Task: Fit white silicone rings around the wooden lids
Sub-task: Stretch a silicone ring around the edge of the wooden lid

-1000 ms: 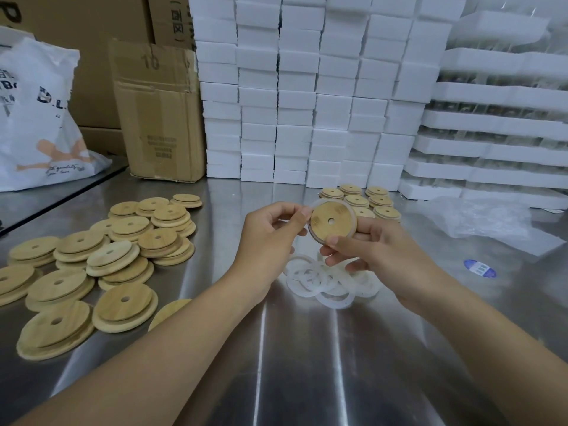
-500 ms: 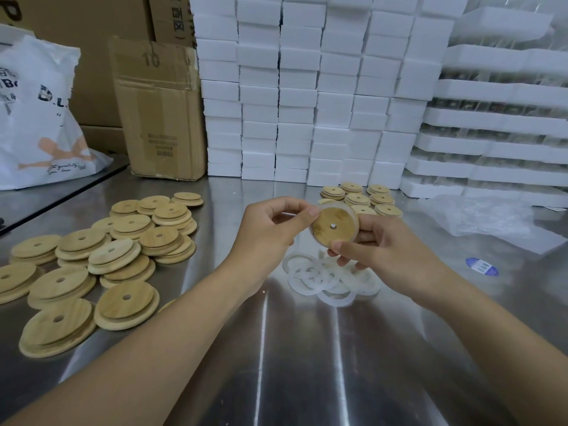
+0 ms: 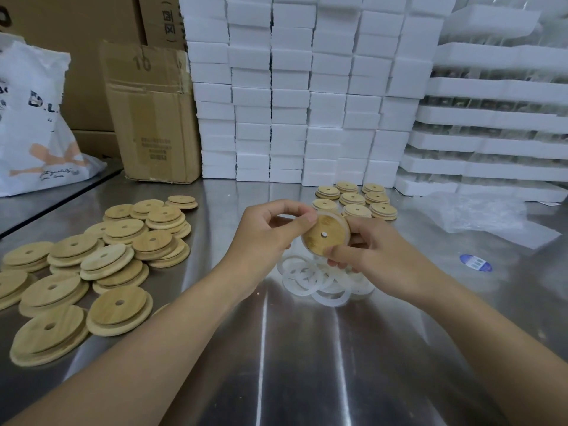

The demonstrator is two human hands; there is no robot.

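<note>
I hold one round wooden lid [image 3: 325,235] with a small centre hole upright above the steel table, a white silicone ring around its rim. My left hand [image 3: 264,235] pinches the ring at the lid's upper left edge. My right hand [image 3: 373,253] grips the lid from the right and below. Under my hands lies a loose pile of white silicone rings [image 3: 319,281]. A big heap of bare wooden lids [image 3: 92,265] covers the left of the table. A small group of lids [image 3: 356,199] sits just behind my hands.
The steel table [image 3: 295,348] runs to a wall of stacked white foam boxes [image 3: 295,96] and foam trays [image 3: 491,124]. A cardboard box [image 3: 150,112] and a white plastic bag [image 3: 33,124] stand at the back left. Clear plastic wrap [image 3: 479,216] and a blue sticker [image 3: 475,262] lie at right.
The lid has been turned slightly in my hands and my left thumb and finger have shifted along its upper rim. Everything on the table stays where it was.
</note>
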